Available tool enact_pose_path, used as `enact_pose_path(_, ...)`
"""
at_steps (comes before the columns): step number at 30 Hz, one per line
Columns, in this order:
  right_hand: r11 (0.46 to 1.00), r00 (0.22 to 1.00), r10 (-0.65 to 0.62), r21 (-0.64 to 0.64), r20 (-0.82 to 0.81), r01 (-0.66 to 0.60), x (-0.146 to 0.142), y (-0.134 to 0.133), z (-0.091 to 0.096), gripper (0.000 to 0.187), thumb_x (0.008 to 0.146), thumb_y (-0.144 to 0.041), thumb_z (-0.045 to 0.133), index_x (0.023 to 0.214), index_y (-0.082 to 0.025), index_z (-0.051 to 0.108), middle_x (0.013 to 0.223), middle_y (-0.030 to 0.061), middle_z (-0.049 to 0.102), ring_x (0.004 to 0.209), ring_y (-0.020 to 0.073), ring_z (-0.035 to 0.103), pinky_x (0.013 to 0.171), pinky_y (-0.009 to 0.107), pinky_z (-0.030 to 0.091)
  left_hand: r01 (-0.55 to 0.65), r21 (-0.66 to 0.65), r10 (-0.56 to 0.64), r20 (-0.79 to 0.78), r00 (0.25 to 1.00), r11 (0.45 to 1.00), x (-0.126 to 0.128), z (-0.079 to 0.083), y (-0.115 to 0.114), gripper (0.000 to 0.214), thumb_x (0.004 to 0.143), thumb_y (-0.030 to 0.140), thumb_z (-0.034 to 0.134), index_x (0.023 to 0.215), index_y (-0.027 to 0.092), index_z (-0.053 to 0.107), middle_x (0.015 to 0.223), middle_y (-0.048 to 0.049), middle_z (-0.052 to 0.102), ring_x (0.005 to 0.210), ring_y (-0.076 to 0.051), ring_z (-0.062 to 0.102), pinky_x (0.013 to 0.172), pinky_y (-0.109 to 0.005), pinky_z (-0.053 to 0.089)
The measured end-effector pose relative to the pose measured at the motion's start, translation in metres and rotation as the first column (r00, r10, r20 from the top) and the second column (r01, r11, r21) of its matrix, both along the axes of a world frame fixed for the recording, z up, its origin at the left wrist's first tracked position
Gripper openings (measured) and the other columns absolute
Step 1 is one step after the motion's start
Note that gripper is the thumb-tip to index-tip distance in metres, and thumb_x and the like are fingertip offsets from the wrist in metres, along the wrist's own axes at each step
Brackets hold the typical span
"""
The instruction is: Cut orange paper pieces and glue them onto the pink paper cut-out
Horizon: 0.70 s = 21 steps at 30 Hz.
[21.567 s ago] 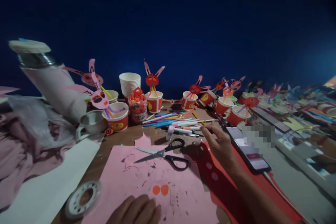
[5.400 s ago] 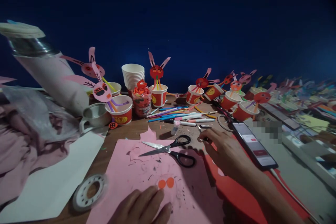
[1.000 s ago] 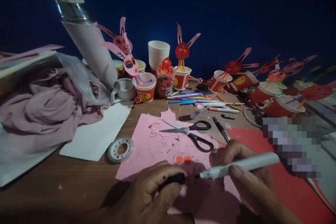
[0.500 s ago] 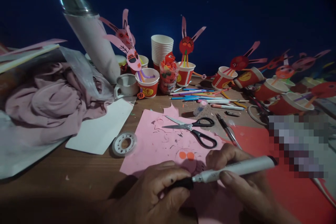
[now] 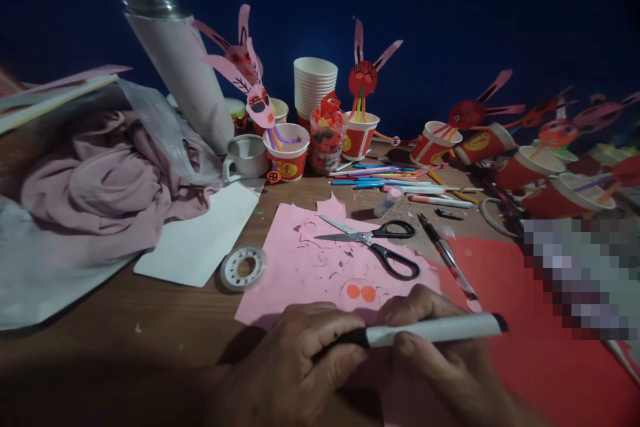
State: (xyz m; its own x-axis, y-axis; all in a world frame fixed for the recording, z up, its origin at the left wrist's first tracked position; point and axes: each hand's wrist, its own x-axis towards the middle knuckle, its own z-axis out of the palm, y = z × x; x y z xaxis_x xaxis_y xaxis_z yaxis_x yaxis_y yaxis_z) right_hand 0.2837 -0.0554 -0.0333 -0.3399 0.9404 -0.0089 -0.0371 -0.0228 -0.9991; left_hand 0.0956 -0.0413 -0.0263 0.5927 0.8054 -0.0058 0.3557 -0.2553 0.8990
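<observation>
A marker [image 5: 440, 329] with a pale barrel lies across my two hands at the front of the table. My right hand [image 5: 445, 353] is closed round the barrel. My left hand [image 5: 310, 360] pinches the black marker cap [image 5: 353, 339], which sits on the tip end of the barrel. Just beyond my hands is a pink paper sheet [image 5: 285, 260] with a round pink face cut-out [image 5: 361, 307] bearing two orange ovals. Scissors [image 5: 373, 236] with black handles lie on the sheet, their blades apart. A roll of clear tape [image 5: 243, 269] stays to the left.
Red paper [image 5: 530, 320] lies at the right, a pen [image 5: 447, 255] near its edge. Behind stand decorated paper cups [image 5: 287, 160], a cup stack [image 5: 316, 90], a metal mug [image 5: 245, 157] and a tall flask [image 5: 175, 67]. Folded pink cloth [image 5: 105, 180] fills the left.
The marker's tip, bare at its neck before, has gone into the black cap. My right hand has moved left toward my left hand. The whole view has shifted slightly.
</observation>
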Motion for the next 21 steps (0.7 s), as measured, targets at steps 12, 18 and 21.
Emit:
enact_pose_path(12, 0.992, 0.999, -0.032, -0.124, -0.017, 0.030, -0.005, 0.002, 0.006, 0.022, 0.080, -0.042, 0.057, 0.084, -0.020, 0.054, 0.067, 0.0006, 0.062, 0.060, 0.0115, 0.059, 0.052, 0.022, 0.045, -0.131, -0.048, 0.128, -0.052, 0.990, 0.990, -0.003, -0.016, 0.000, 0.022, 0.079, 0.030, 0.049, 0.094, 0.027, 0.065, 0.083, 0.0019, 0.068, 0.078, -0.015, 0.061, 0.069, -0.020, 0.049)
enact_pose_path(18, 0.958, 0.964, -0.265, 0.109, -0.009, 0.264, 0.016, 0.017, 0.035, 0.017, 0.079, -0.035, 0.058, 0.074, -0.018, 0.057, 0.055, -0.0025, 0.055, 0.046, 0.0087, 0.051, 0.043, 0.020, 0.041, -0.164, -0.057, 0.168, 0.090, 0.982, 0.985, 0.000, -0.015, 0.000, 0.035, 0.077, 0.032, 0.049, 0.112, 0.029, 0.057, 0.066, 0.0034, 0.063, 0.059, -0.012, 0.056, 0.057, -0.020, 0.049)
enact_pose_path(21, 0.855, 0.875, -0.478, 0.271, 0.076, 0.443, 0.044, 0.036, 0.059, 0.013, 0.079, -0.033, 0.057, 0.077, -0.021, 0.057, 0.054, -0.0020, 0.060, 0.050, 0.0117, 0.055, 0.046, 0.022, 0.042, -0.190, 0.052, 0.178, 0.168, 0.969, 0.980, 0.000, -0.020, -0.005, 0.054, 0.073, 0.030, 0.051, 0.126, 0.029, 0.040, 0.059, 0.0058, 0.056, 0.049, -0.010, 0.050, 0.047, -0.018, 0.045)
